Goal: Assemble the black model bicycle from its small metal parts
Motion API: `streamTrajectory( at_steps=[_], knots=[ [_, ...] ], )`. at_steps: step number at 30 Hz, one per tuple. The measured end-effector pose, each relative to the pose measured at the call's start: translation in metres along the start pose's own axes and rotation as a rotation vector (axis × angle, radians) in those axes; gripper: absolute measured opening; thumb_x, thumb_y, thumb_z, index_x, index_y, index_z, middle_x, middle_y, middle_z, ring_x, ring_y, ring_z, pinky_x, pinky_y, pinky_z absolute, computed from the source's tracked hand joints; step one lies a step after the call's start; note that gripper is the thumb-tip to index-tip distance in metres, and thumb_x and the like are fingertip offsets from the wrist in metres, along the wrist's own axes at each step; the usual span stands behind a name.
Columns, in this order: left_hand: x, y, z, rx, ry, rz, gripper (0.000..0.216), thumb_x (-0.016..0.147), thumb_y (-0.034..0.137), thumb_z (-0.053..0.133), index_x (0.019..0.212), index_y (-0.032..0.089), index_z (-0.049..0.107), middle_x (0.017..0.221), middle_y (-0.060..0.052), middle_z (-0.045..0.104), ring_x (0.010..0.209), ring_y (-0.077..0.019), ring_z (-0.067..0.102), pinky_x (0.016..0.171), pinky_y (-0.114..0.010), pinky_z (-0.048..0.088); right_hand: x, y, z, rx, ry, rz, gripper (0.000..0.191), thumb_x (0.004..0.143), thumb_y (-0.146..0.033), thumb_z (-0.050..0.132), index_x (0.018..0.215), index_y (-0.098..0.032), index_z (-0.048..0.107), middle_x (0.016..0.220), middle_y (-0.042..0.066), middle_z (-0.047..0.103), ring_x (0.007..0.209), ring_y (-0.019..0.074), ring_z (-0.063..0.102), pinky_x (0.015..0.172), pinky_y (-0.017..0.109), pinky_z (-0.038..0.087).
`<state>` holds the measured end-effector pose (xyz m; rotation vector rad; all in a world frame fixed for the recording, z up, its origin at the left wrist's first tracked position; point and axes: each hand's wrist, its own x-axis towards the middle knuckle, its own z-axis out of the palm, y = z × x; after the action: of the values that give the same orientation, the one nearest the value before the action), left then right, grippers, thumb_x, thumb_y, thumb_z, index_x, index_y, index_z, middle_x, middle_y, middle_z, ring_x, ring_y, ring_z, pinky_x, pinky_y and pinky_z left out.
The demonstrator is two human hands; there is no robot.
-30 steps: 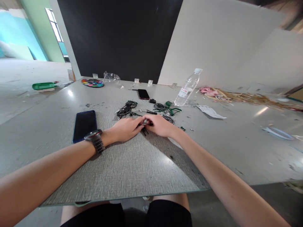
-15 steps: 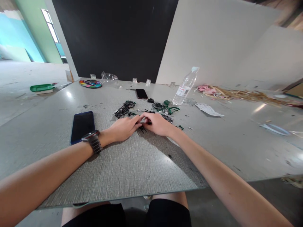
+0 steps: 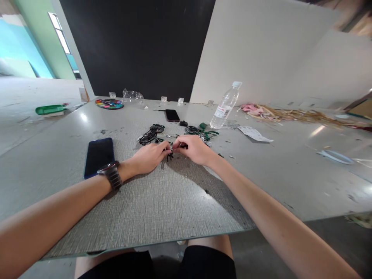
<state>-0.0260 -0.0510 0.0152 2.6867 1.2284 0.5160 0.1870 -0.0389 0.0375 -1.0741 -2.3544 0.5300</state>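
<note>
My left hand (image 3: 149,156) and my right hand (image 3: 194,149) meet fingertip to fingertip over the grey textured mat (image 3: 151,205). Both pinch a small black and silver part (image 3: 171,150), too small to name, held just above the mat. Right behind the hands lie black wheels and frame pieces (image 3: 151,134) and green model bicycle parts (image 3: 207,134). A watch (image 3: 109,173) sits on my left wrist.
A dark blue phone (image 3: 99,155) lies left of my left wrist. Farther back are a second phone (image 3: 172,115), a clear water bottle (image 3: 224,106), a paint palette (image 3: 109,104), a folded paper (image 3: 254,133) and straw-like scraps (image 3: 293,115). The table edge runs near my knees.
Both hands have lifted slightly off the mat with the small part pinched between them. The view has shifted a little; the parts on the table have not moved.
</note>
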Motion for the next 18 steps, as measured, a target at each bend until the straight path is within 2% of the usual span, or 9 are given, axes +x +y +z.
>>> streamTrajectory(
  at_steps=[7,13,18],
  knots=[
    [-0.0001,0.0007,-0.0005,-0.027,0.024,0.016,0.026,0.104,0.034,0.035,0.108,0.019,0.056,0.086,-0.007,0.071,0.079,-0.0252,0.067,0.07,-0.035,0.045,-0.0011,-0.0005,-0.001,-0.004,-0.052,-0.028,0.018,0.094,-0.027,0.055,0.083,-0.021,0.069,0.078,0.001,0.068,0.07,0.0146,0.057,0.066,0.03,0.039],
    [0.0005,0.001,-0.0004,-0.053,0.049,0.015,0.025,0.103,0.034,0.038,0.106,0.018,0.056,0.08,-0.005,0.069,0.072,-0.0231,0.065,0.066,-0.034,0.043,-0.0023,-0.0034,-0.0018,-0.02,0.004,-0.03,0.015,0.092,-0.031,0.058,0.091,-0.02,0.068,0.089,0.004,0.067,0.077,0.0161,0.057,0.07,0.031,0.039],
    [0.0011,-0.0001,0.0003,-0.078,0.062,0.02,0.024,0.103,0.032,0.037,0.106,0.018,0.057,0.084,-0.005,0.068,0.076,-0.0227,0.065,0.068,-0.034,0.043,-0.0021,0.0002,-0.0013,-0.017,0.003,-0.011,0.016,0.093,-0.031,0.057,0.089,-0.02,0.068,0.085,0.004,0.065,0.074,0.0158,0.055,0.069,0.031,0.037]
  ],
)
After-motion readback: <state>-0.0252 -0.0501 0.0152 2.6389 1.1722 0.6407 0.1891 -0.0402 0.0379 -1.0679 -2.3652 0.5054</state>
